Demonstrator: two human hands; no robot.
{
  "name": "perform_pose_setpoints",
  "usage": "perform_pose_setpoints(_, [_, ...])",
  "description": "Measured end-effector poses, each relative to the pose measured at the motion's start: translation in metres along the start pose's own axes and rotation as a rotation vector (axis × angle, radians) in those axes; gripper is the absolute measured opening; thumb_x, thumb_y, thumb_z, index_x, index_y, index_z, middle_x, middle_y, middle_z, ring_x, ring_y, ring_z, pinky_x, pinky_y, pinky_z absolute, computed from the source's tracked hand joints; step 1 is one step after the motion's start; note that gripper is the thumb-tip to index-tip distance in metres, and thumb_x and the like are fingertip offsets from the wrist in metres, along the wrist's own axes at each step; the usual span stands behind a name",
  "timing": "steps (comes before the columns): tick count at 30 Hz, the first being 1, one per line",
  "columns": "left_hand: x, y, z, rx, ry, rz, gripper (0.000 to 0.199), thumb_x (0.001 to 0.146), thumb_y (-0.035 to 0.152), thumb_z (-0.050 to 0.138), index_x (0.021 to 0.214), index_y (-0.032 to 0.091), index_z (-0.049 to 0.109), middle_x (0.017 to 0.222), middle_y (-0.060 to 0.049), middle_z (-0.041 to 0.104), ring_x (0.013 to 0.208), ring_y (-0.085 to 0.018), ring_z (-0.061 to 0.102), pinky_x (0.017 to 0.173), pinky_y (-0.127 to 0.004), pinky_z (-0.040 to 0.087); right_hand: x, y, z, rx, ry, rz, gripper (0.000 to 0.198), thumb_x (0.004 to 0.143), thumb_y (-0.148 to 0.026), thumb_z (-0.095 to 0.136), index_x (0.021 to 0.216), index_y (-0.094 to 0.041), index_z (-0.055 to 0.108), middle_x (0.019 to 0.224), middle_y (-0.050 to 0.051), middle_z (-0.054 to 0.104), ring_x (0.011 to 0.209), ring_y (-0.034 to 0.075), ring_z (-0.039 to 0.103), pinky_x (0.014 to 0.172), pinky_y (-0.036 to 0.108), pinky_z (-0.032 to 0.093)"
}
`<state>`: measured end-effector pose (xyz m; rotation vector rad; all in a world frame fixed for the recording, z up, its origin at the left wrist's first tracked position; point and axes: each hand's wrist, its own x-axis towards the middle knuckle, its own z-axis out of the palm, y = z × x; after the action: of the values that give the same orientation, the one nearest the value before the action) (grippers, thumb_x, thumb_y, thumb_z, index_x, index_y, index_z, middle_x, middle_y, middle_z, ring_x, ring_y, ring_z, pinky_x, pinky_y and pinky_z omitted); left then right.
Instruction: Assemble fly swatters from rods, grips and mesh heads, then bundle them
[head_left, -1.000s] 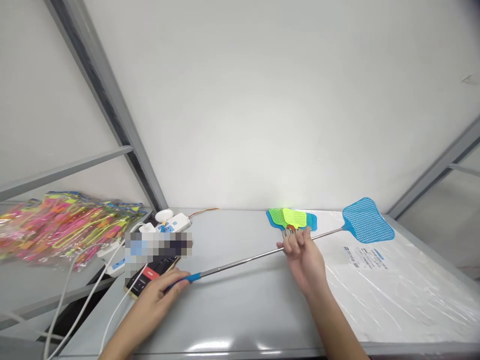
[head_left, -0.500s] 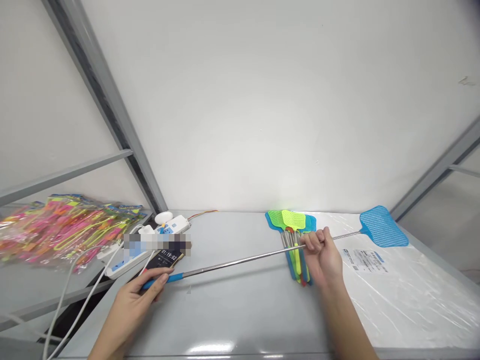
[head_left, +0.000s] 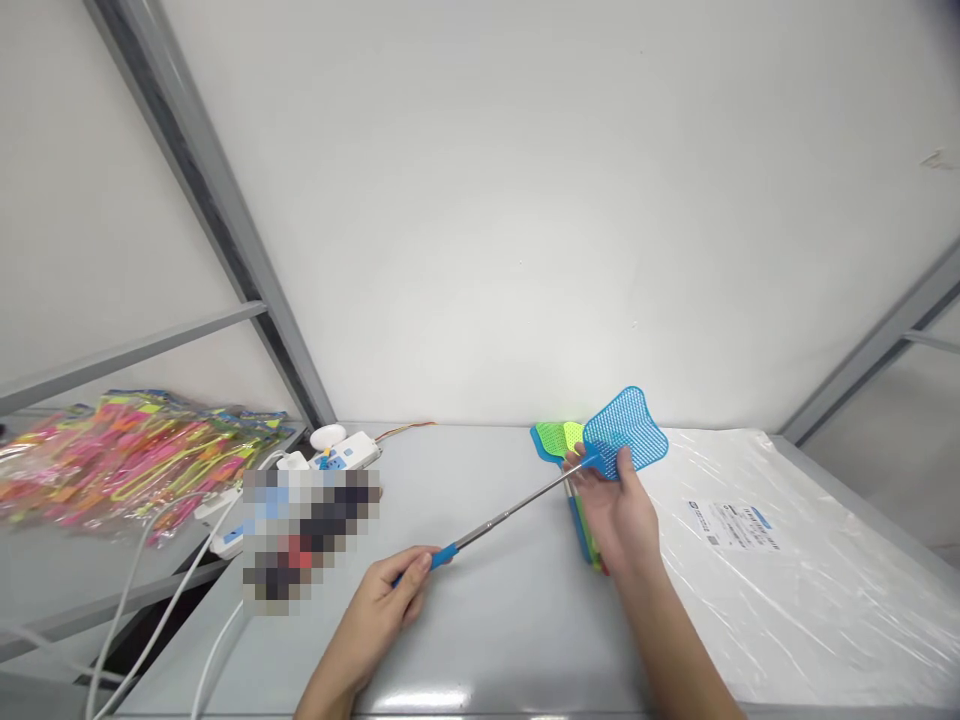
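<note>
A blue fly swatter (head_left: 627,424) with a metal telescopic shaft is held between my two hands, slanting up to the right above the table. My left hand (head_left: 386,600) is wrapped round its blue handle at the lower end. At the other end my right hand (head_left: 621,520) has its fingers behind the base of the perforated head and the thumb against the head's lower edge. The shaft between the hands is short. Behind my right hand a bunch of green, yellow and blue swatters (head_left: 551,438) lies on the table, partly hidden.
A plastic-wrapped white package (head_left: 817,590) with a label covers the table's right side. At left are a white power strip (head_left: 352,452), cables and a pixelated patch. Bagged, brightly coloured items (head_left: 142,450) fill a shelf beyond the metal frame (head_left: 225,220).
The swatter's shaft has become much shorter. My left hand has moved right with the handle; my right hand now grips at the head instead of mid-shaft, and the head has come left.
</note>
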<state>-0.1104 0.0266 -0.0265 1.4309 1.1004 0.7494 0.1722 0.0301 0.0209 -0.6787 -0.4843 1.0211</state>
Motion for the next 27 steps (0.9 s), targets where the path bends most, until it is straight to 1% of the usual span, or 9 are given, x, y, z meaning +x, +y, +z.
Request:
perform_pose_setpoints(3, [0.003, 0.006, 0.008, -0.043, 0.018, 0.009, 0.053, 0.087, 0.059, 0.052, 0.106, 0.012, 0.066, 0.051, 0.007, 0.032, 0.049, -0.01, 0.028, 0.049, -0.022, 0.021, -0.006, 0.009, 0.012, -0.078, 0.053, -0.059, 0.036, 0.084, -0.051, 0.061, 0.098, -0.019, 0.069, 0.099, 0.008, 0.072, 0.104, 0.026, 0.064, 0.095, 0.046, 0.047])
perform_pose_setpoints(10, [0.012, 0.009, 0.051, -0.153, 0.025, 0.034, 0.054, 0.088, 0.062, 0.049, 0.111, 0.014, 0.059, 0.055, 0.008, 0.031, 0.047, -0.009, 0.029, 0.047, -0.021, 0.022, -0.034, 0.048, 0.028, -0.118, -0.059, 0.076, 0.037, 0.085, -0.048, 0.061, 0.104, -0.017, 0.066, 0.108, 0.011, 0.07, 0.102, 0.027, 0.066, 0.099, 0.045, 0.044])
perform_pose_setpoints(12, [0.013, 0.001, 0.071, -0.21, 0.034, 0.004, 0.058, 0.088, 0.066, 0.043, 0.119, 0.017, 0.052, 0.061, 0.007, 0.039, 0.047, -0.009, 0.036, 0.046, -0.021, 0.027, -0.037, 0.055, 0.024, -0.2, -0.138, 0.158, 0.04, 0.083, -0.048, 0.064, 0.109, -0.018, 0.062, 0.109, 0.011, 0.069, 0.095, 0.025, 0.068, 0.094, 0.045, 0.047])
perform_pose_setpoints(14, [0.013, -0.007, 0.095, -0.179, 0.055, 0.008, 0.059, 0.093, 0.064, 0.03, 0.13, 0.019, 0.042, 0.073, -0.001, 0.054, 0.057, -0.013, 0.052, 0.053, -0.024, 0.041, -0.043, 0.062, 0.017, -0.395, -0.228, 0.196, 0.04, 0.082, -0.045, 0.065, 0.114, -0.021, 0.059, 0.105, 0.008, 0.069, 0.089, 0.023, 0.068, 0.088, 0.041, 0.049])
perform_pose_setpoints(16, [0.011, -0.01, 0.112, -0.014, 0.054, 0.088, 0.056, 0.096, 0.053, 0.033, 0.141, 0.02, 0.031, 0.112, -0.014, 0.059, 0.101, -0.02, 0.059, 0.083, -0.031, 0.049, -0.048, 0.069, 0.008, -0.68, -0.273, 0.145, 0.033, 0.086, -0.043, 0.059, 0.112, -0.023, 0.059, 0.098, 0.006, 0.069, 0.087, 0.022, 0.066, 0.084, 0.038, 0.049])
perform_pose_setpoints(18, [0.01, -0.009, 0.117, 0.212, -0.001, 0.186, 0.049, 0.099, 0.043, 0.03, 0.143, 0.021, 0.036, 0.138, -0.016, 0.046, 0.129, -0.023, 0.042, 0.104, -0.036, 0.039, -0.049, 0.073, -0.005, -0.972, -0.246, 0.033, 0.029, 0.091, -0.04, 0.049, 0.109, -0.022, 0.063, 0.094, 0.007, 0.068, 0.088, 0.023, 0.064, 0.083, 0.036, 0.047])
perform_pose_setpoints(20, [0.011, -0.006, 0.11, 0.499, -0.047, 0.27, 0.043, 0.099, 0.036, 0.03, 0.133, 0.022, 0.052, 0.145, -0.013, 0.042, 0.136, -0.026, 0.033, 0.112, -0.044, 0.029, -0.047, 0.075, -0.019, -1.147, -0.194, -0.04, 0.034, 0.092, -0.036, 0.044, 0.116, -0.02, 0.063, 0.09, 0.01, 0.067, 0.087, 0.026, 0.062, 0.081, 0.038, 0.045])
perform_pose_setpoints(22, [0.014, -0.005, 0.098, 0.785, 0.015, 0.28, 0.041, 0.098, 0.034, 0.034, 0.128, 0.022, 0.059, 0.145, -0.012, 0.043, 0.137, -0.031, 0.03, 0.113, -0.054, 0.022, -0.045, 0.076, -0.03, -1.237, -0.15, -0.073, 0.044, 0.091, -0.03, 0.044, 0.131, -0.016, 0.056, 0.085, 0.012, 0.065, 0.084, 0.029, 0.061, 0.081, 0.04, 0.043])
perform_pose_setpoints(27, [0.024, -0.017, 0.085, 1.181, 0.258, 0.142, 0.055, 0.097, 0.038, 0.033, 0.146, 0.015, 0.037, 0.157, -0.016, 0.022, 0.145, -0.035, 0.013, 0.111, -0.064, 0.012, -0.05, 0.088, -0.035, -1.711, -0.246, -0.197, 0.055, 0.089, -0.013, 0.035, 0.144, -0.012, 0.04, 0.103, 0.016, 0.06, 0.099, 0.03, 0.055, 0.09, 0.041, 0.041])
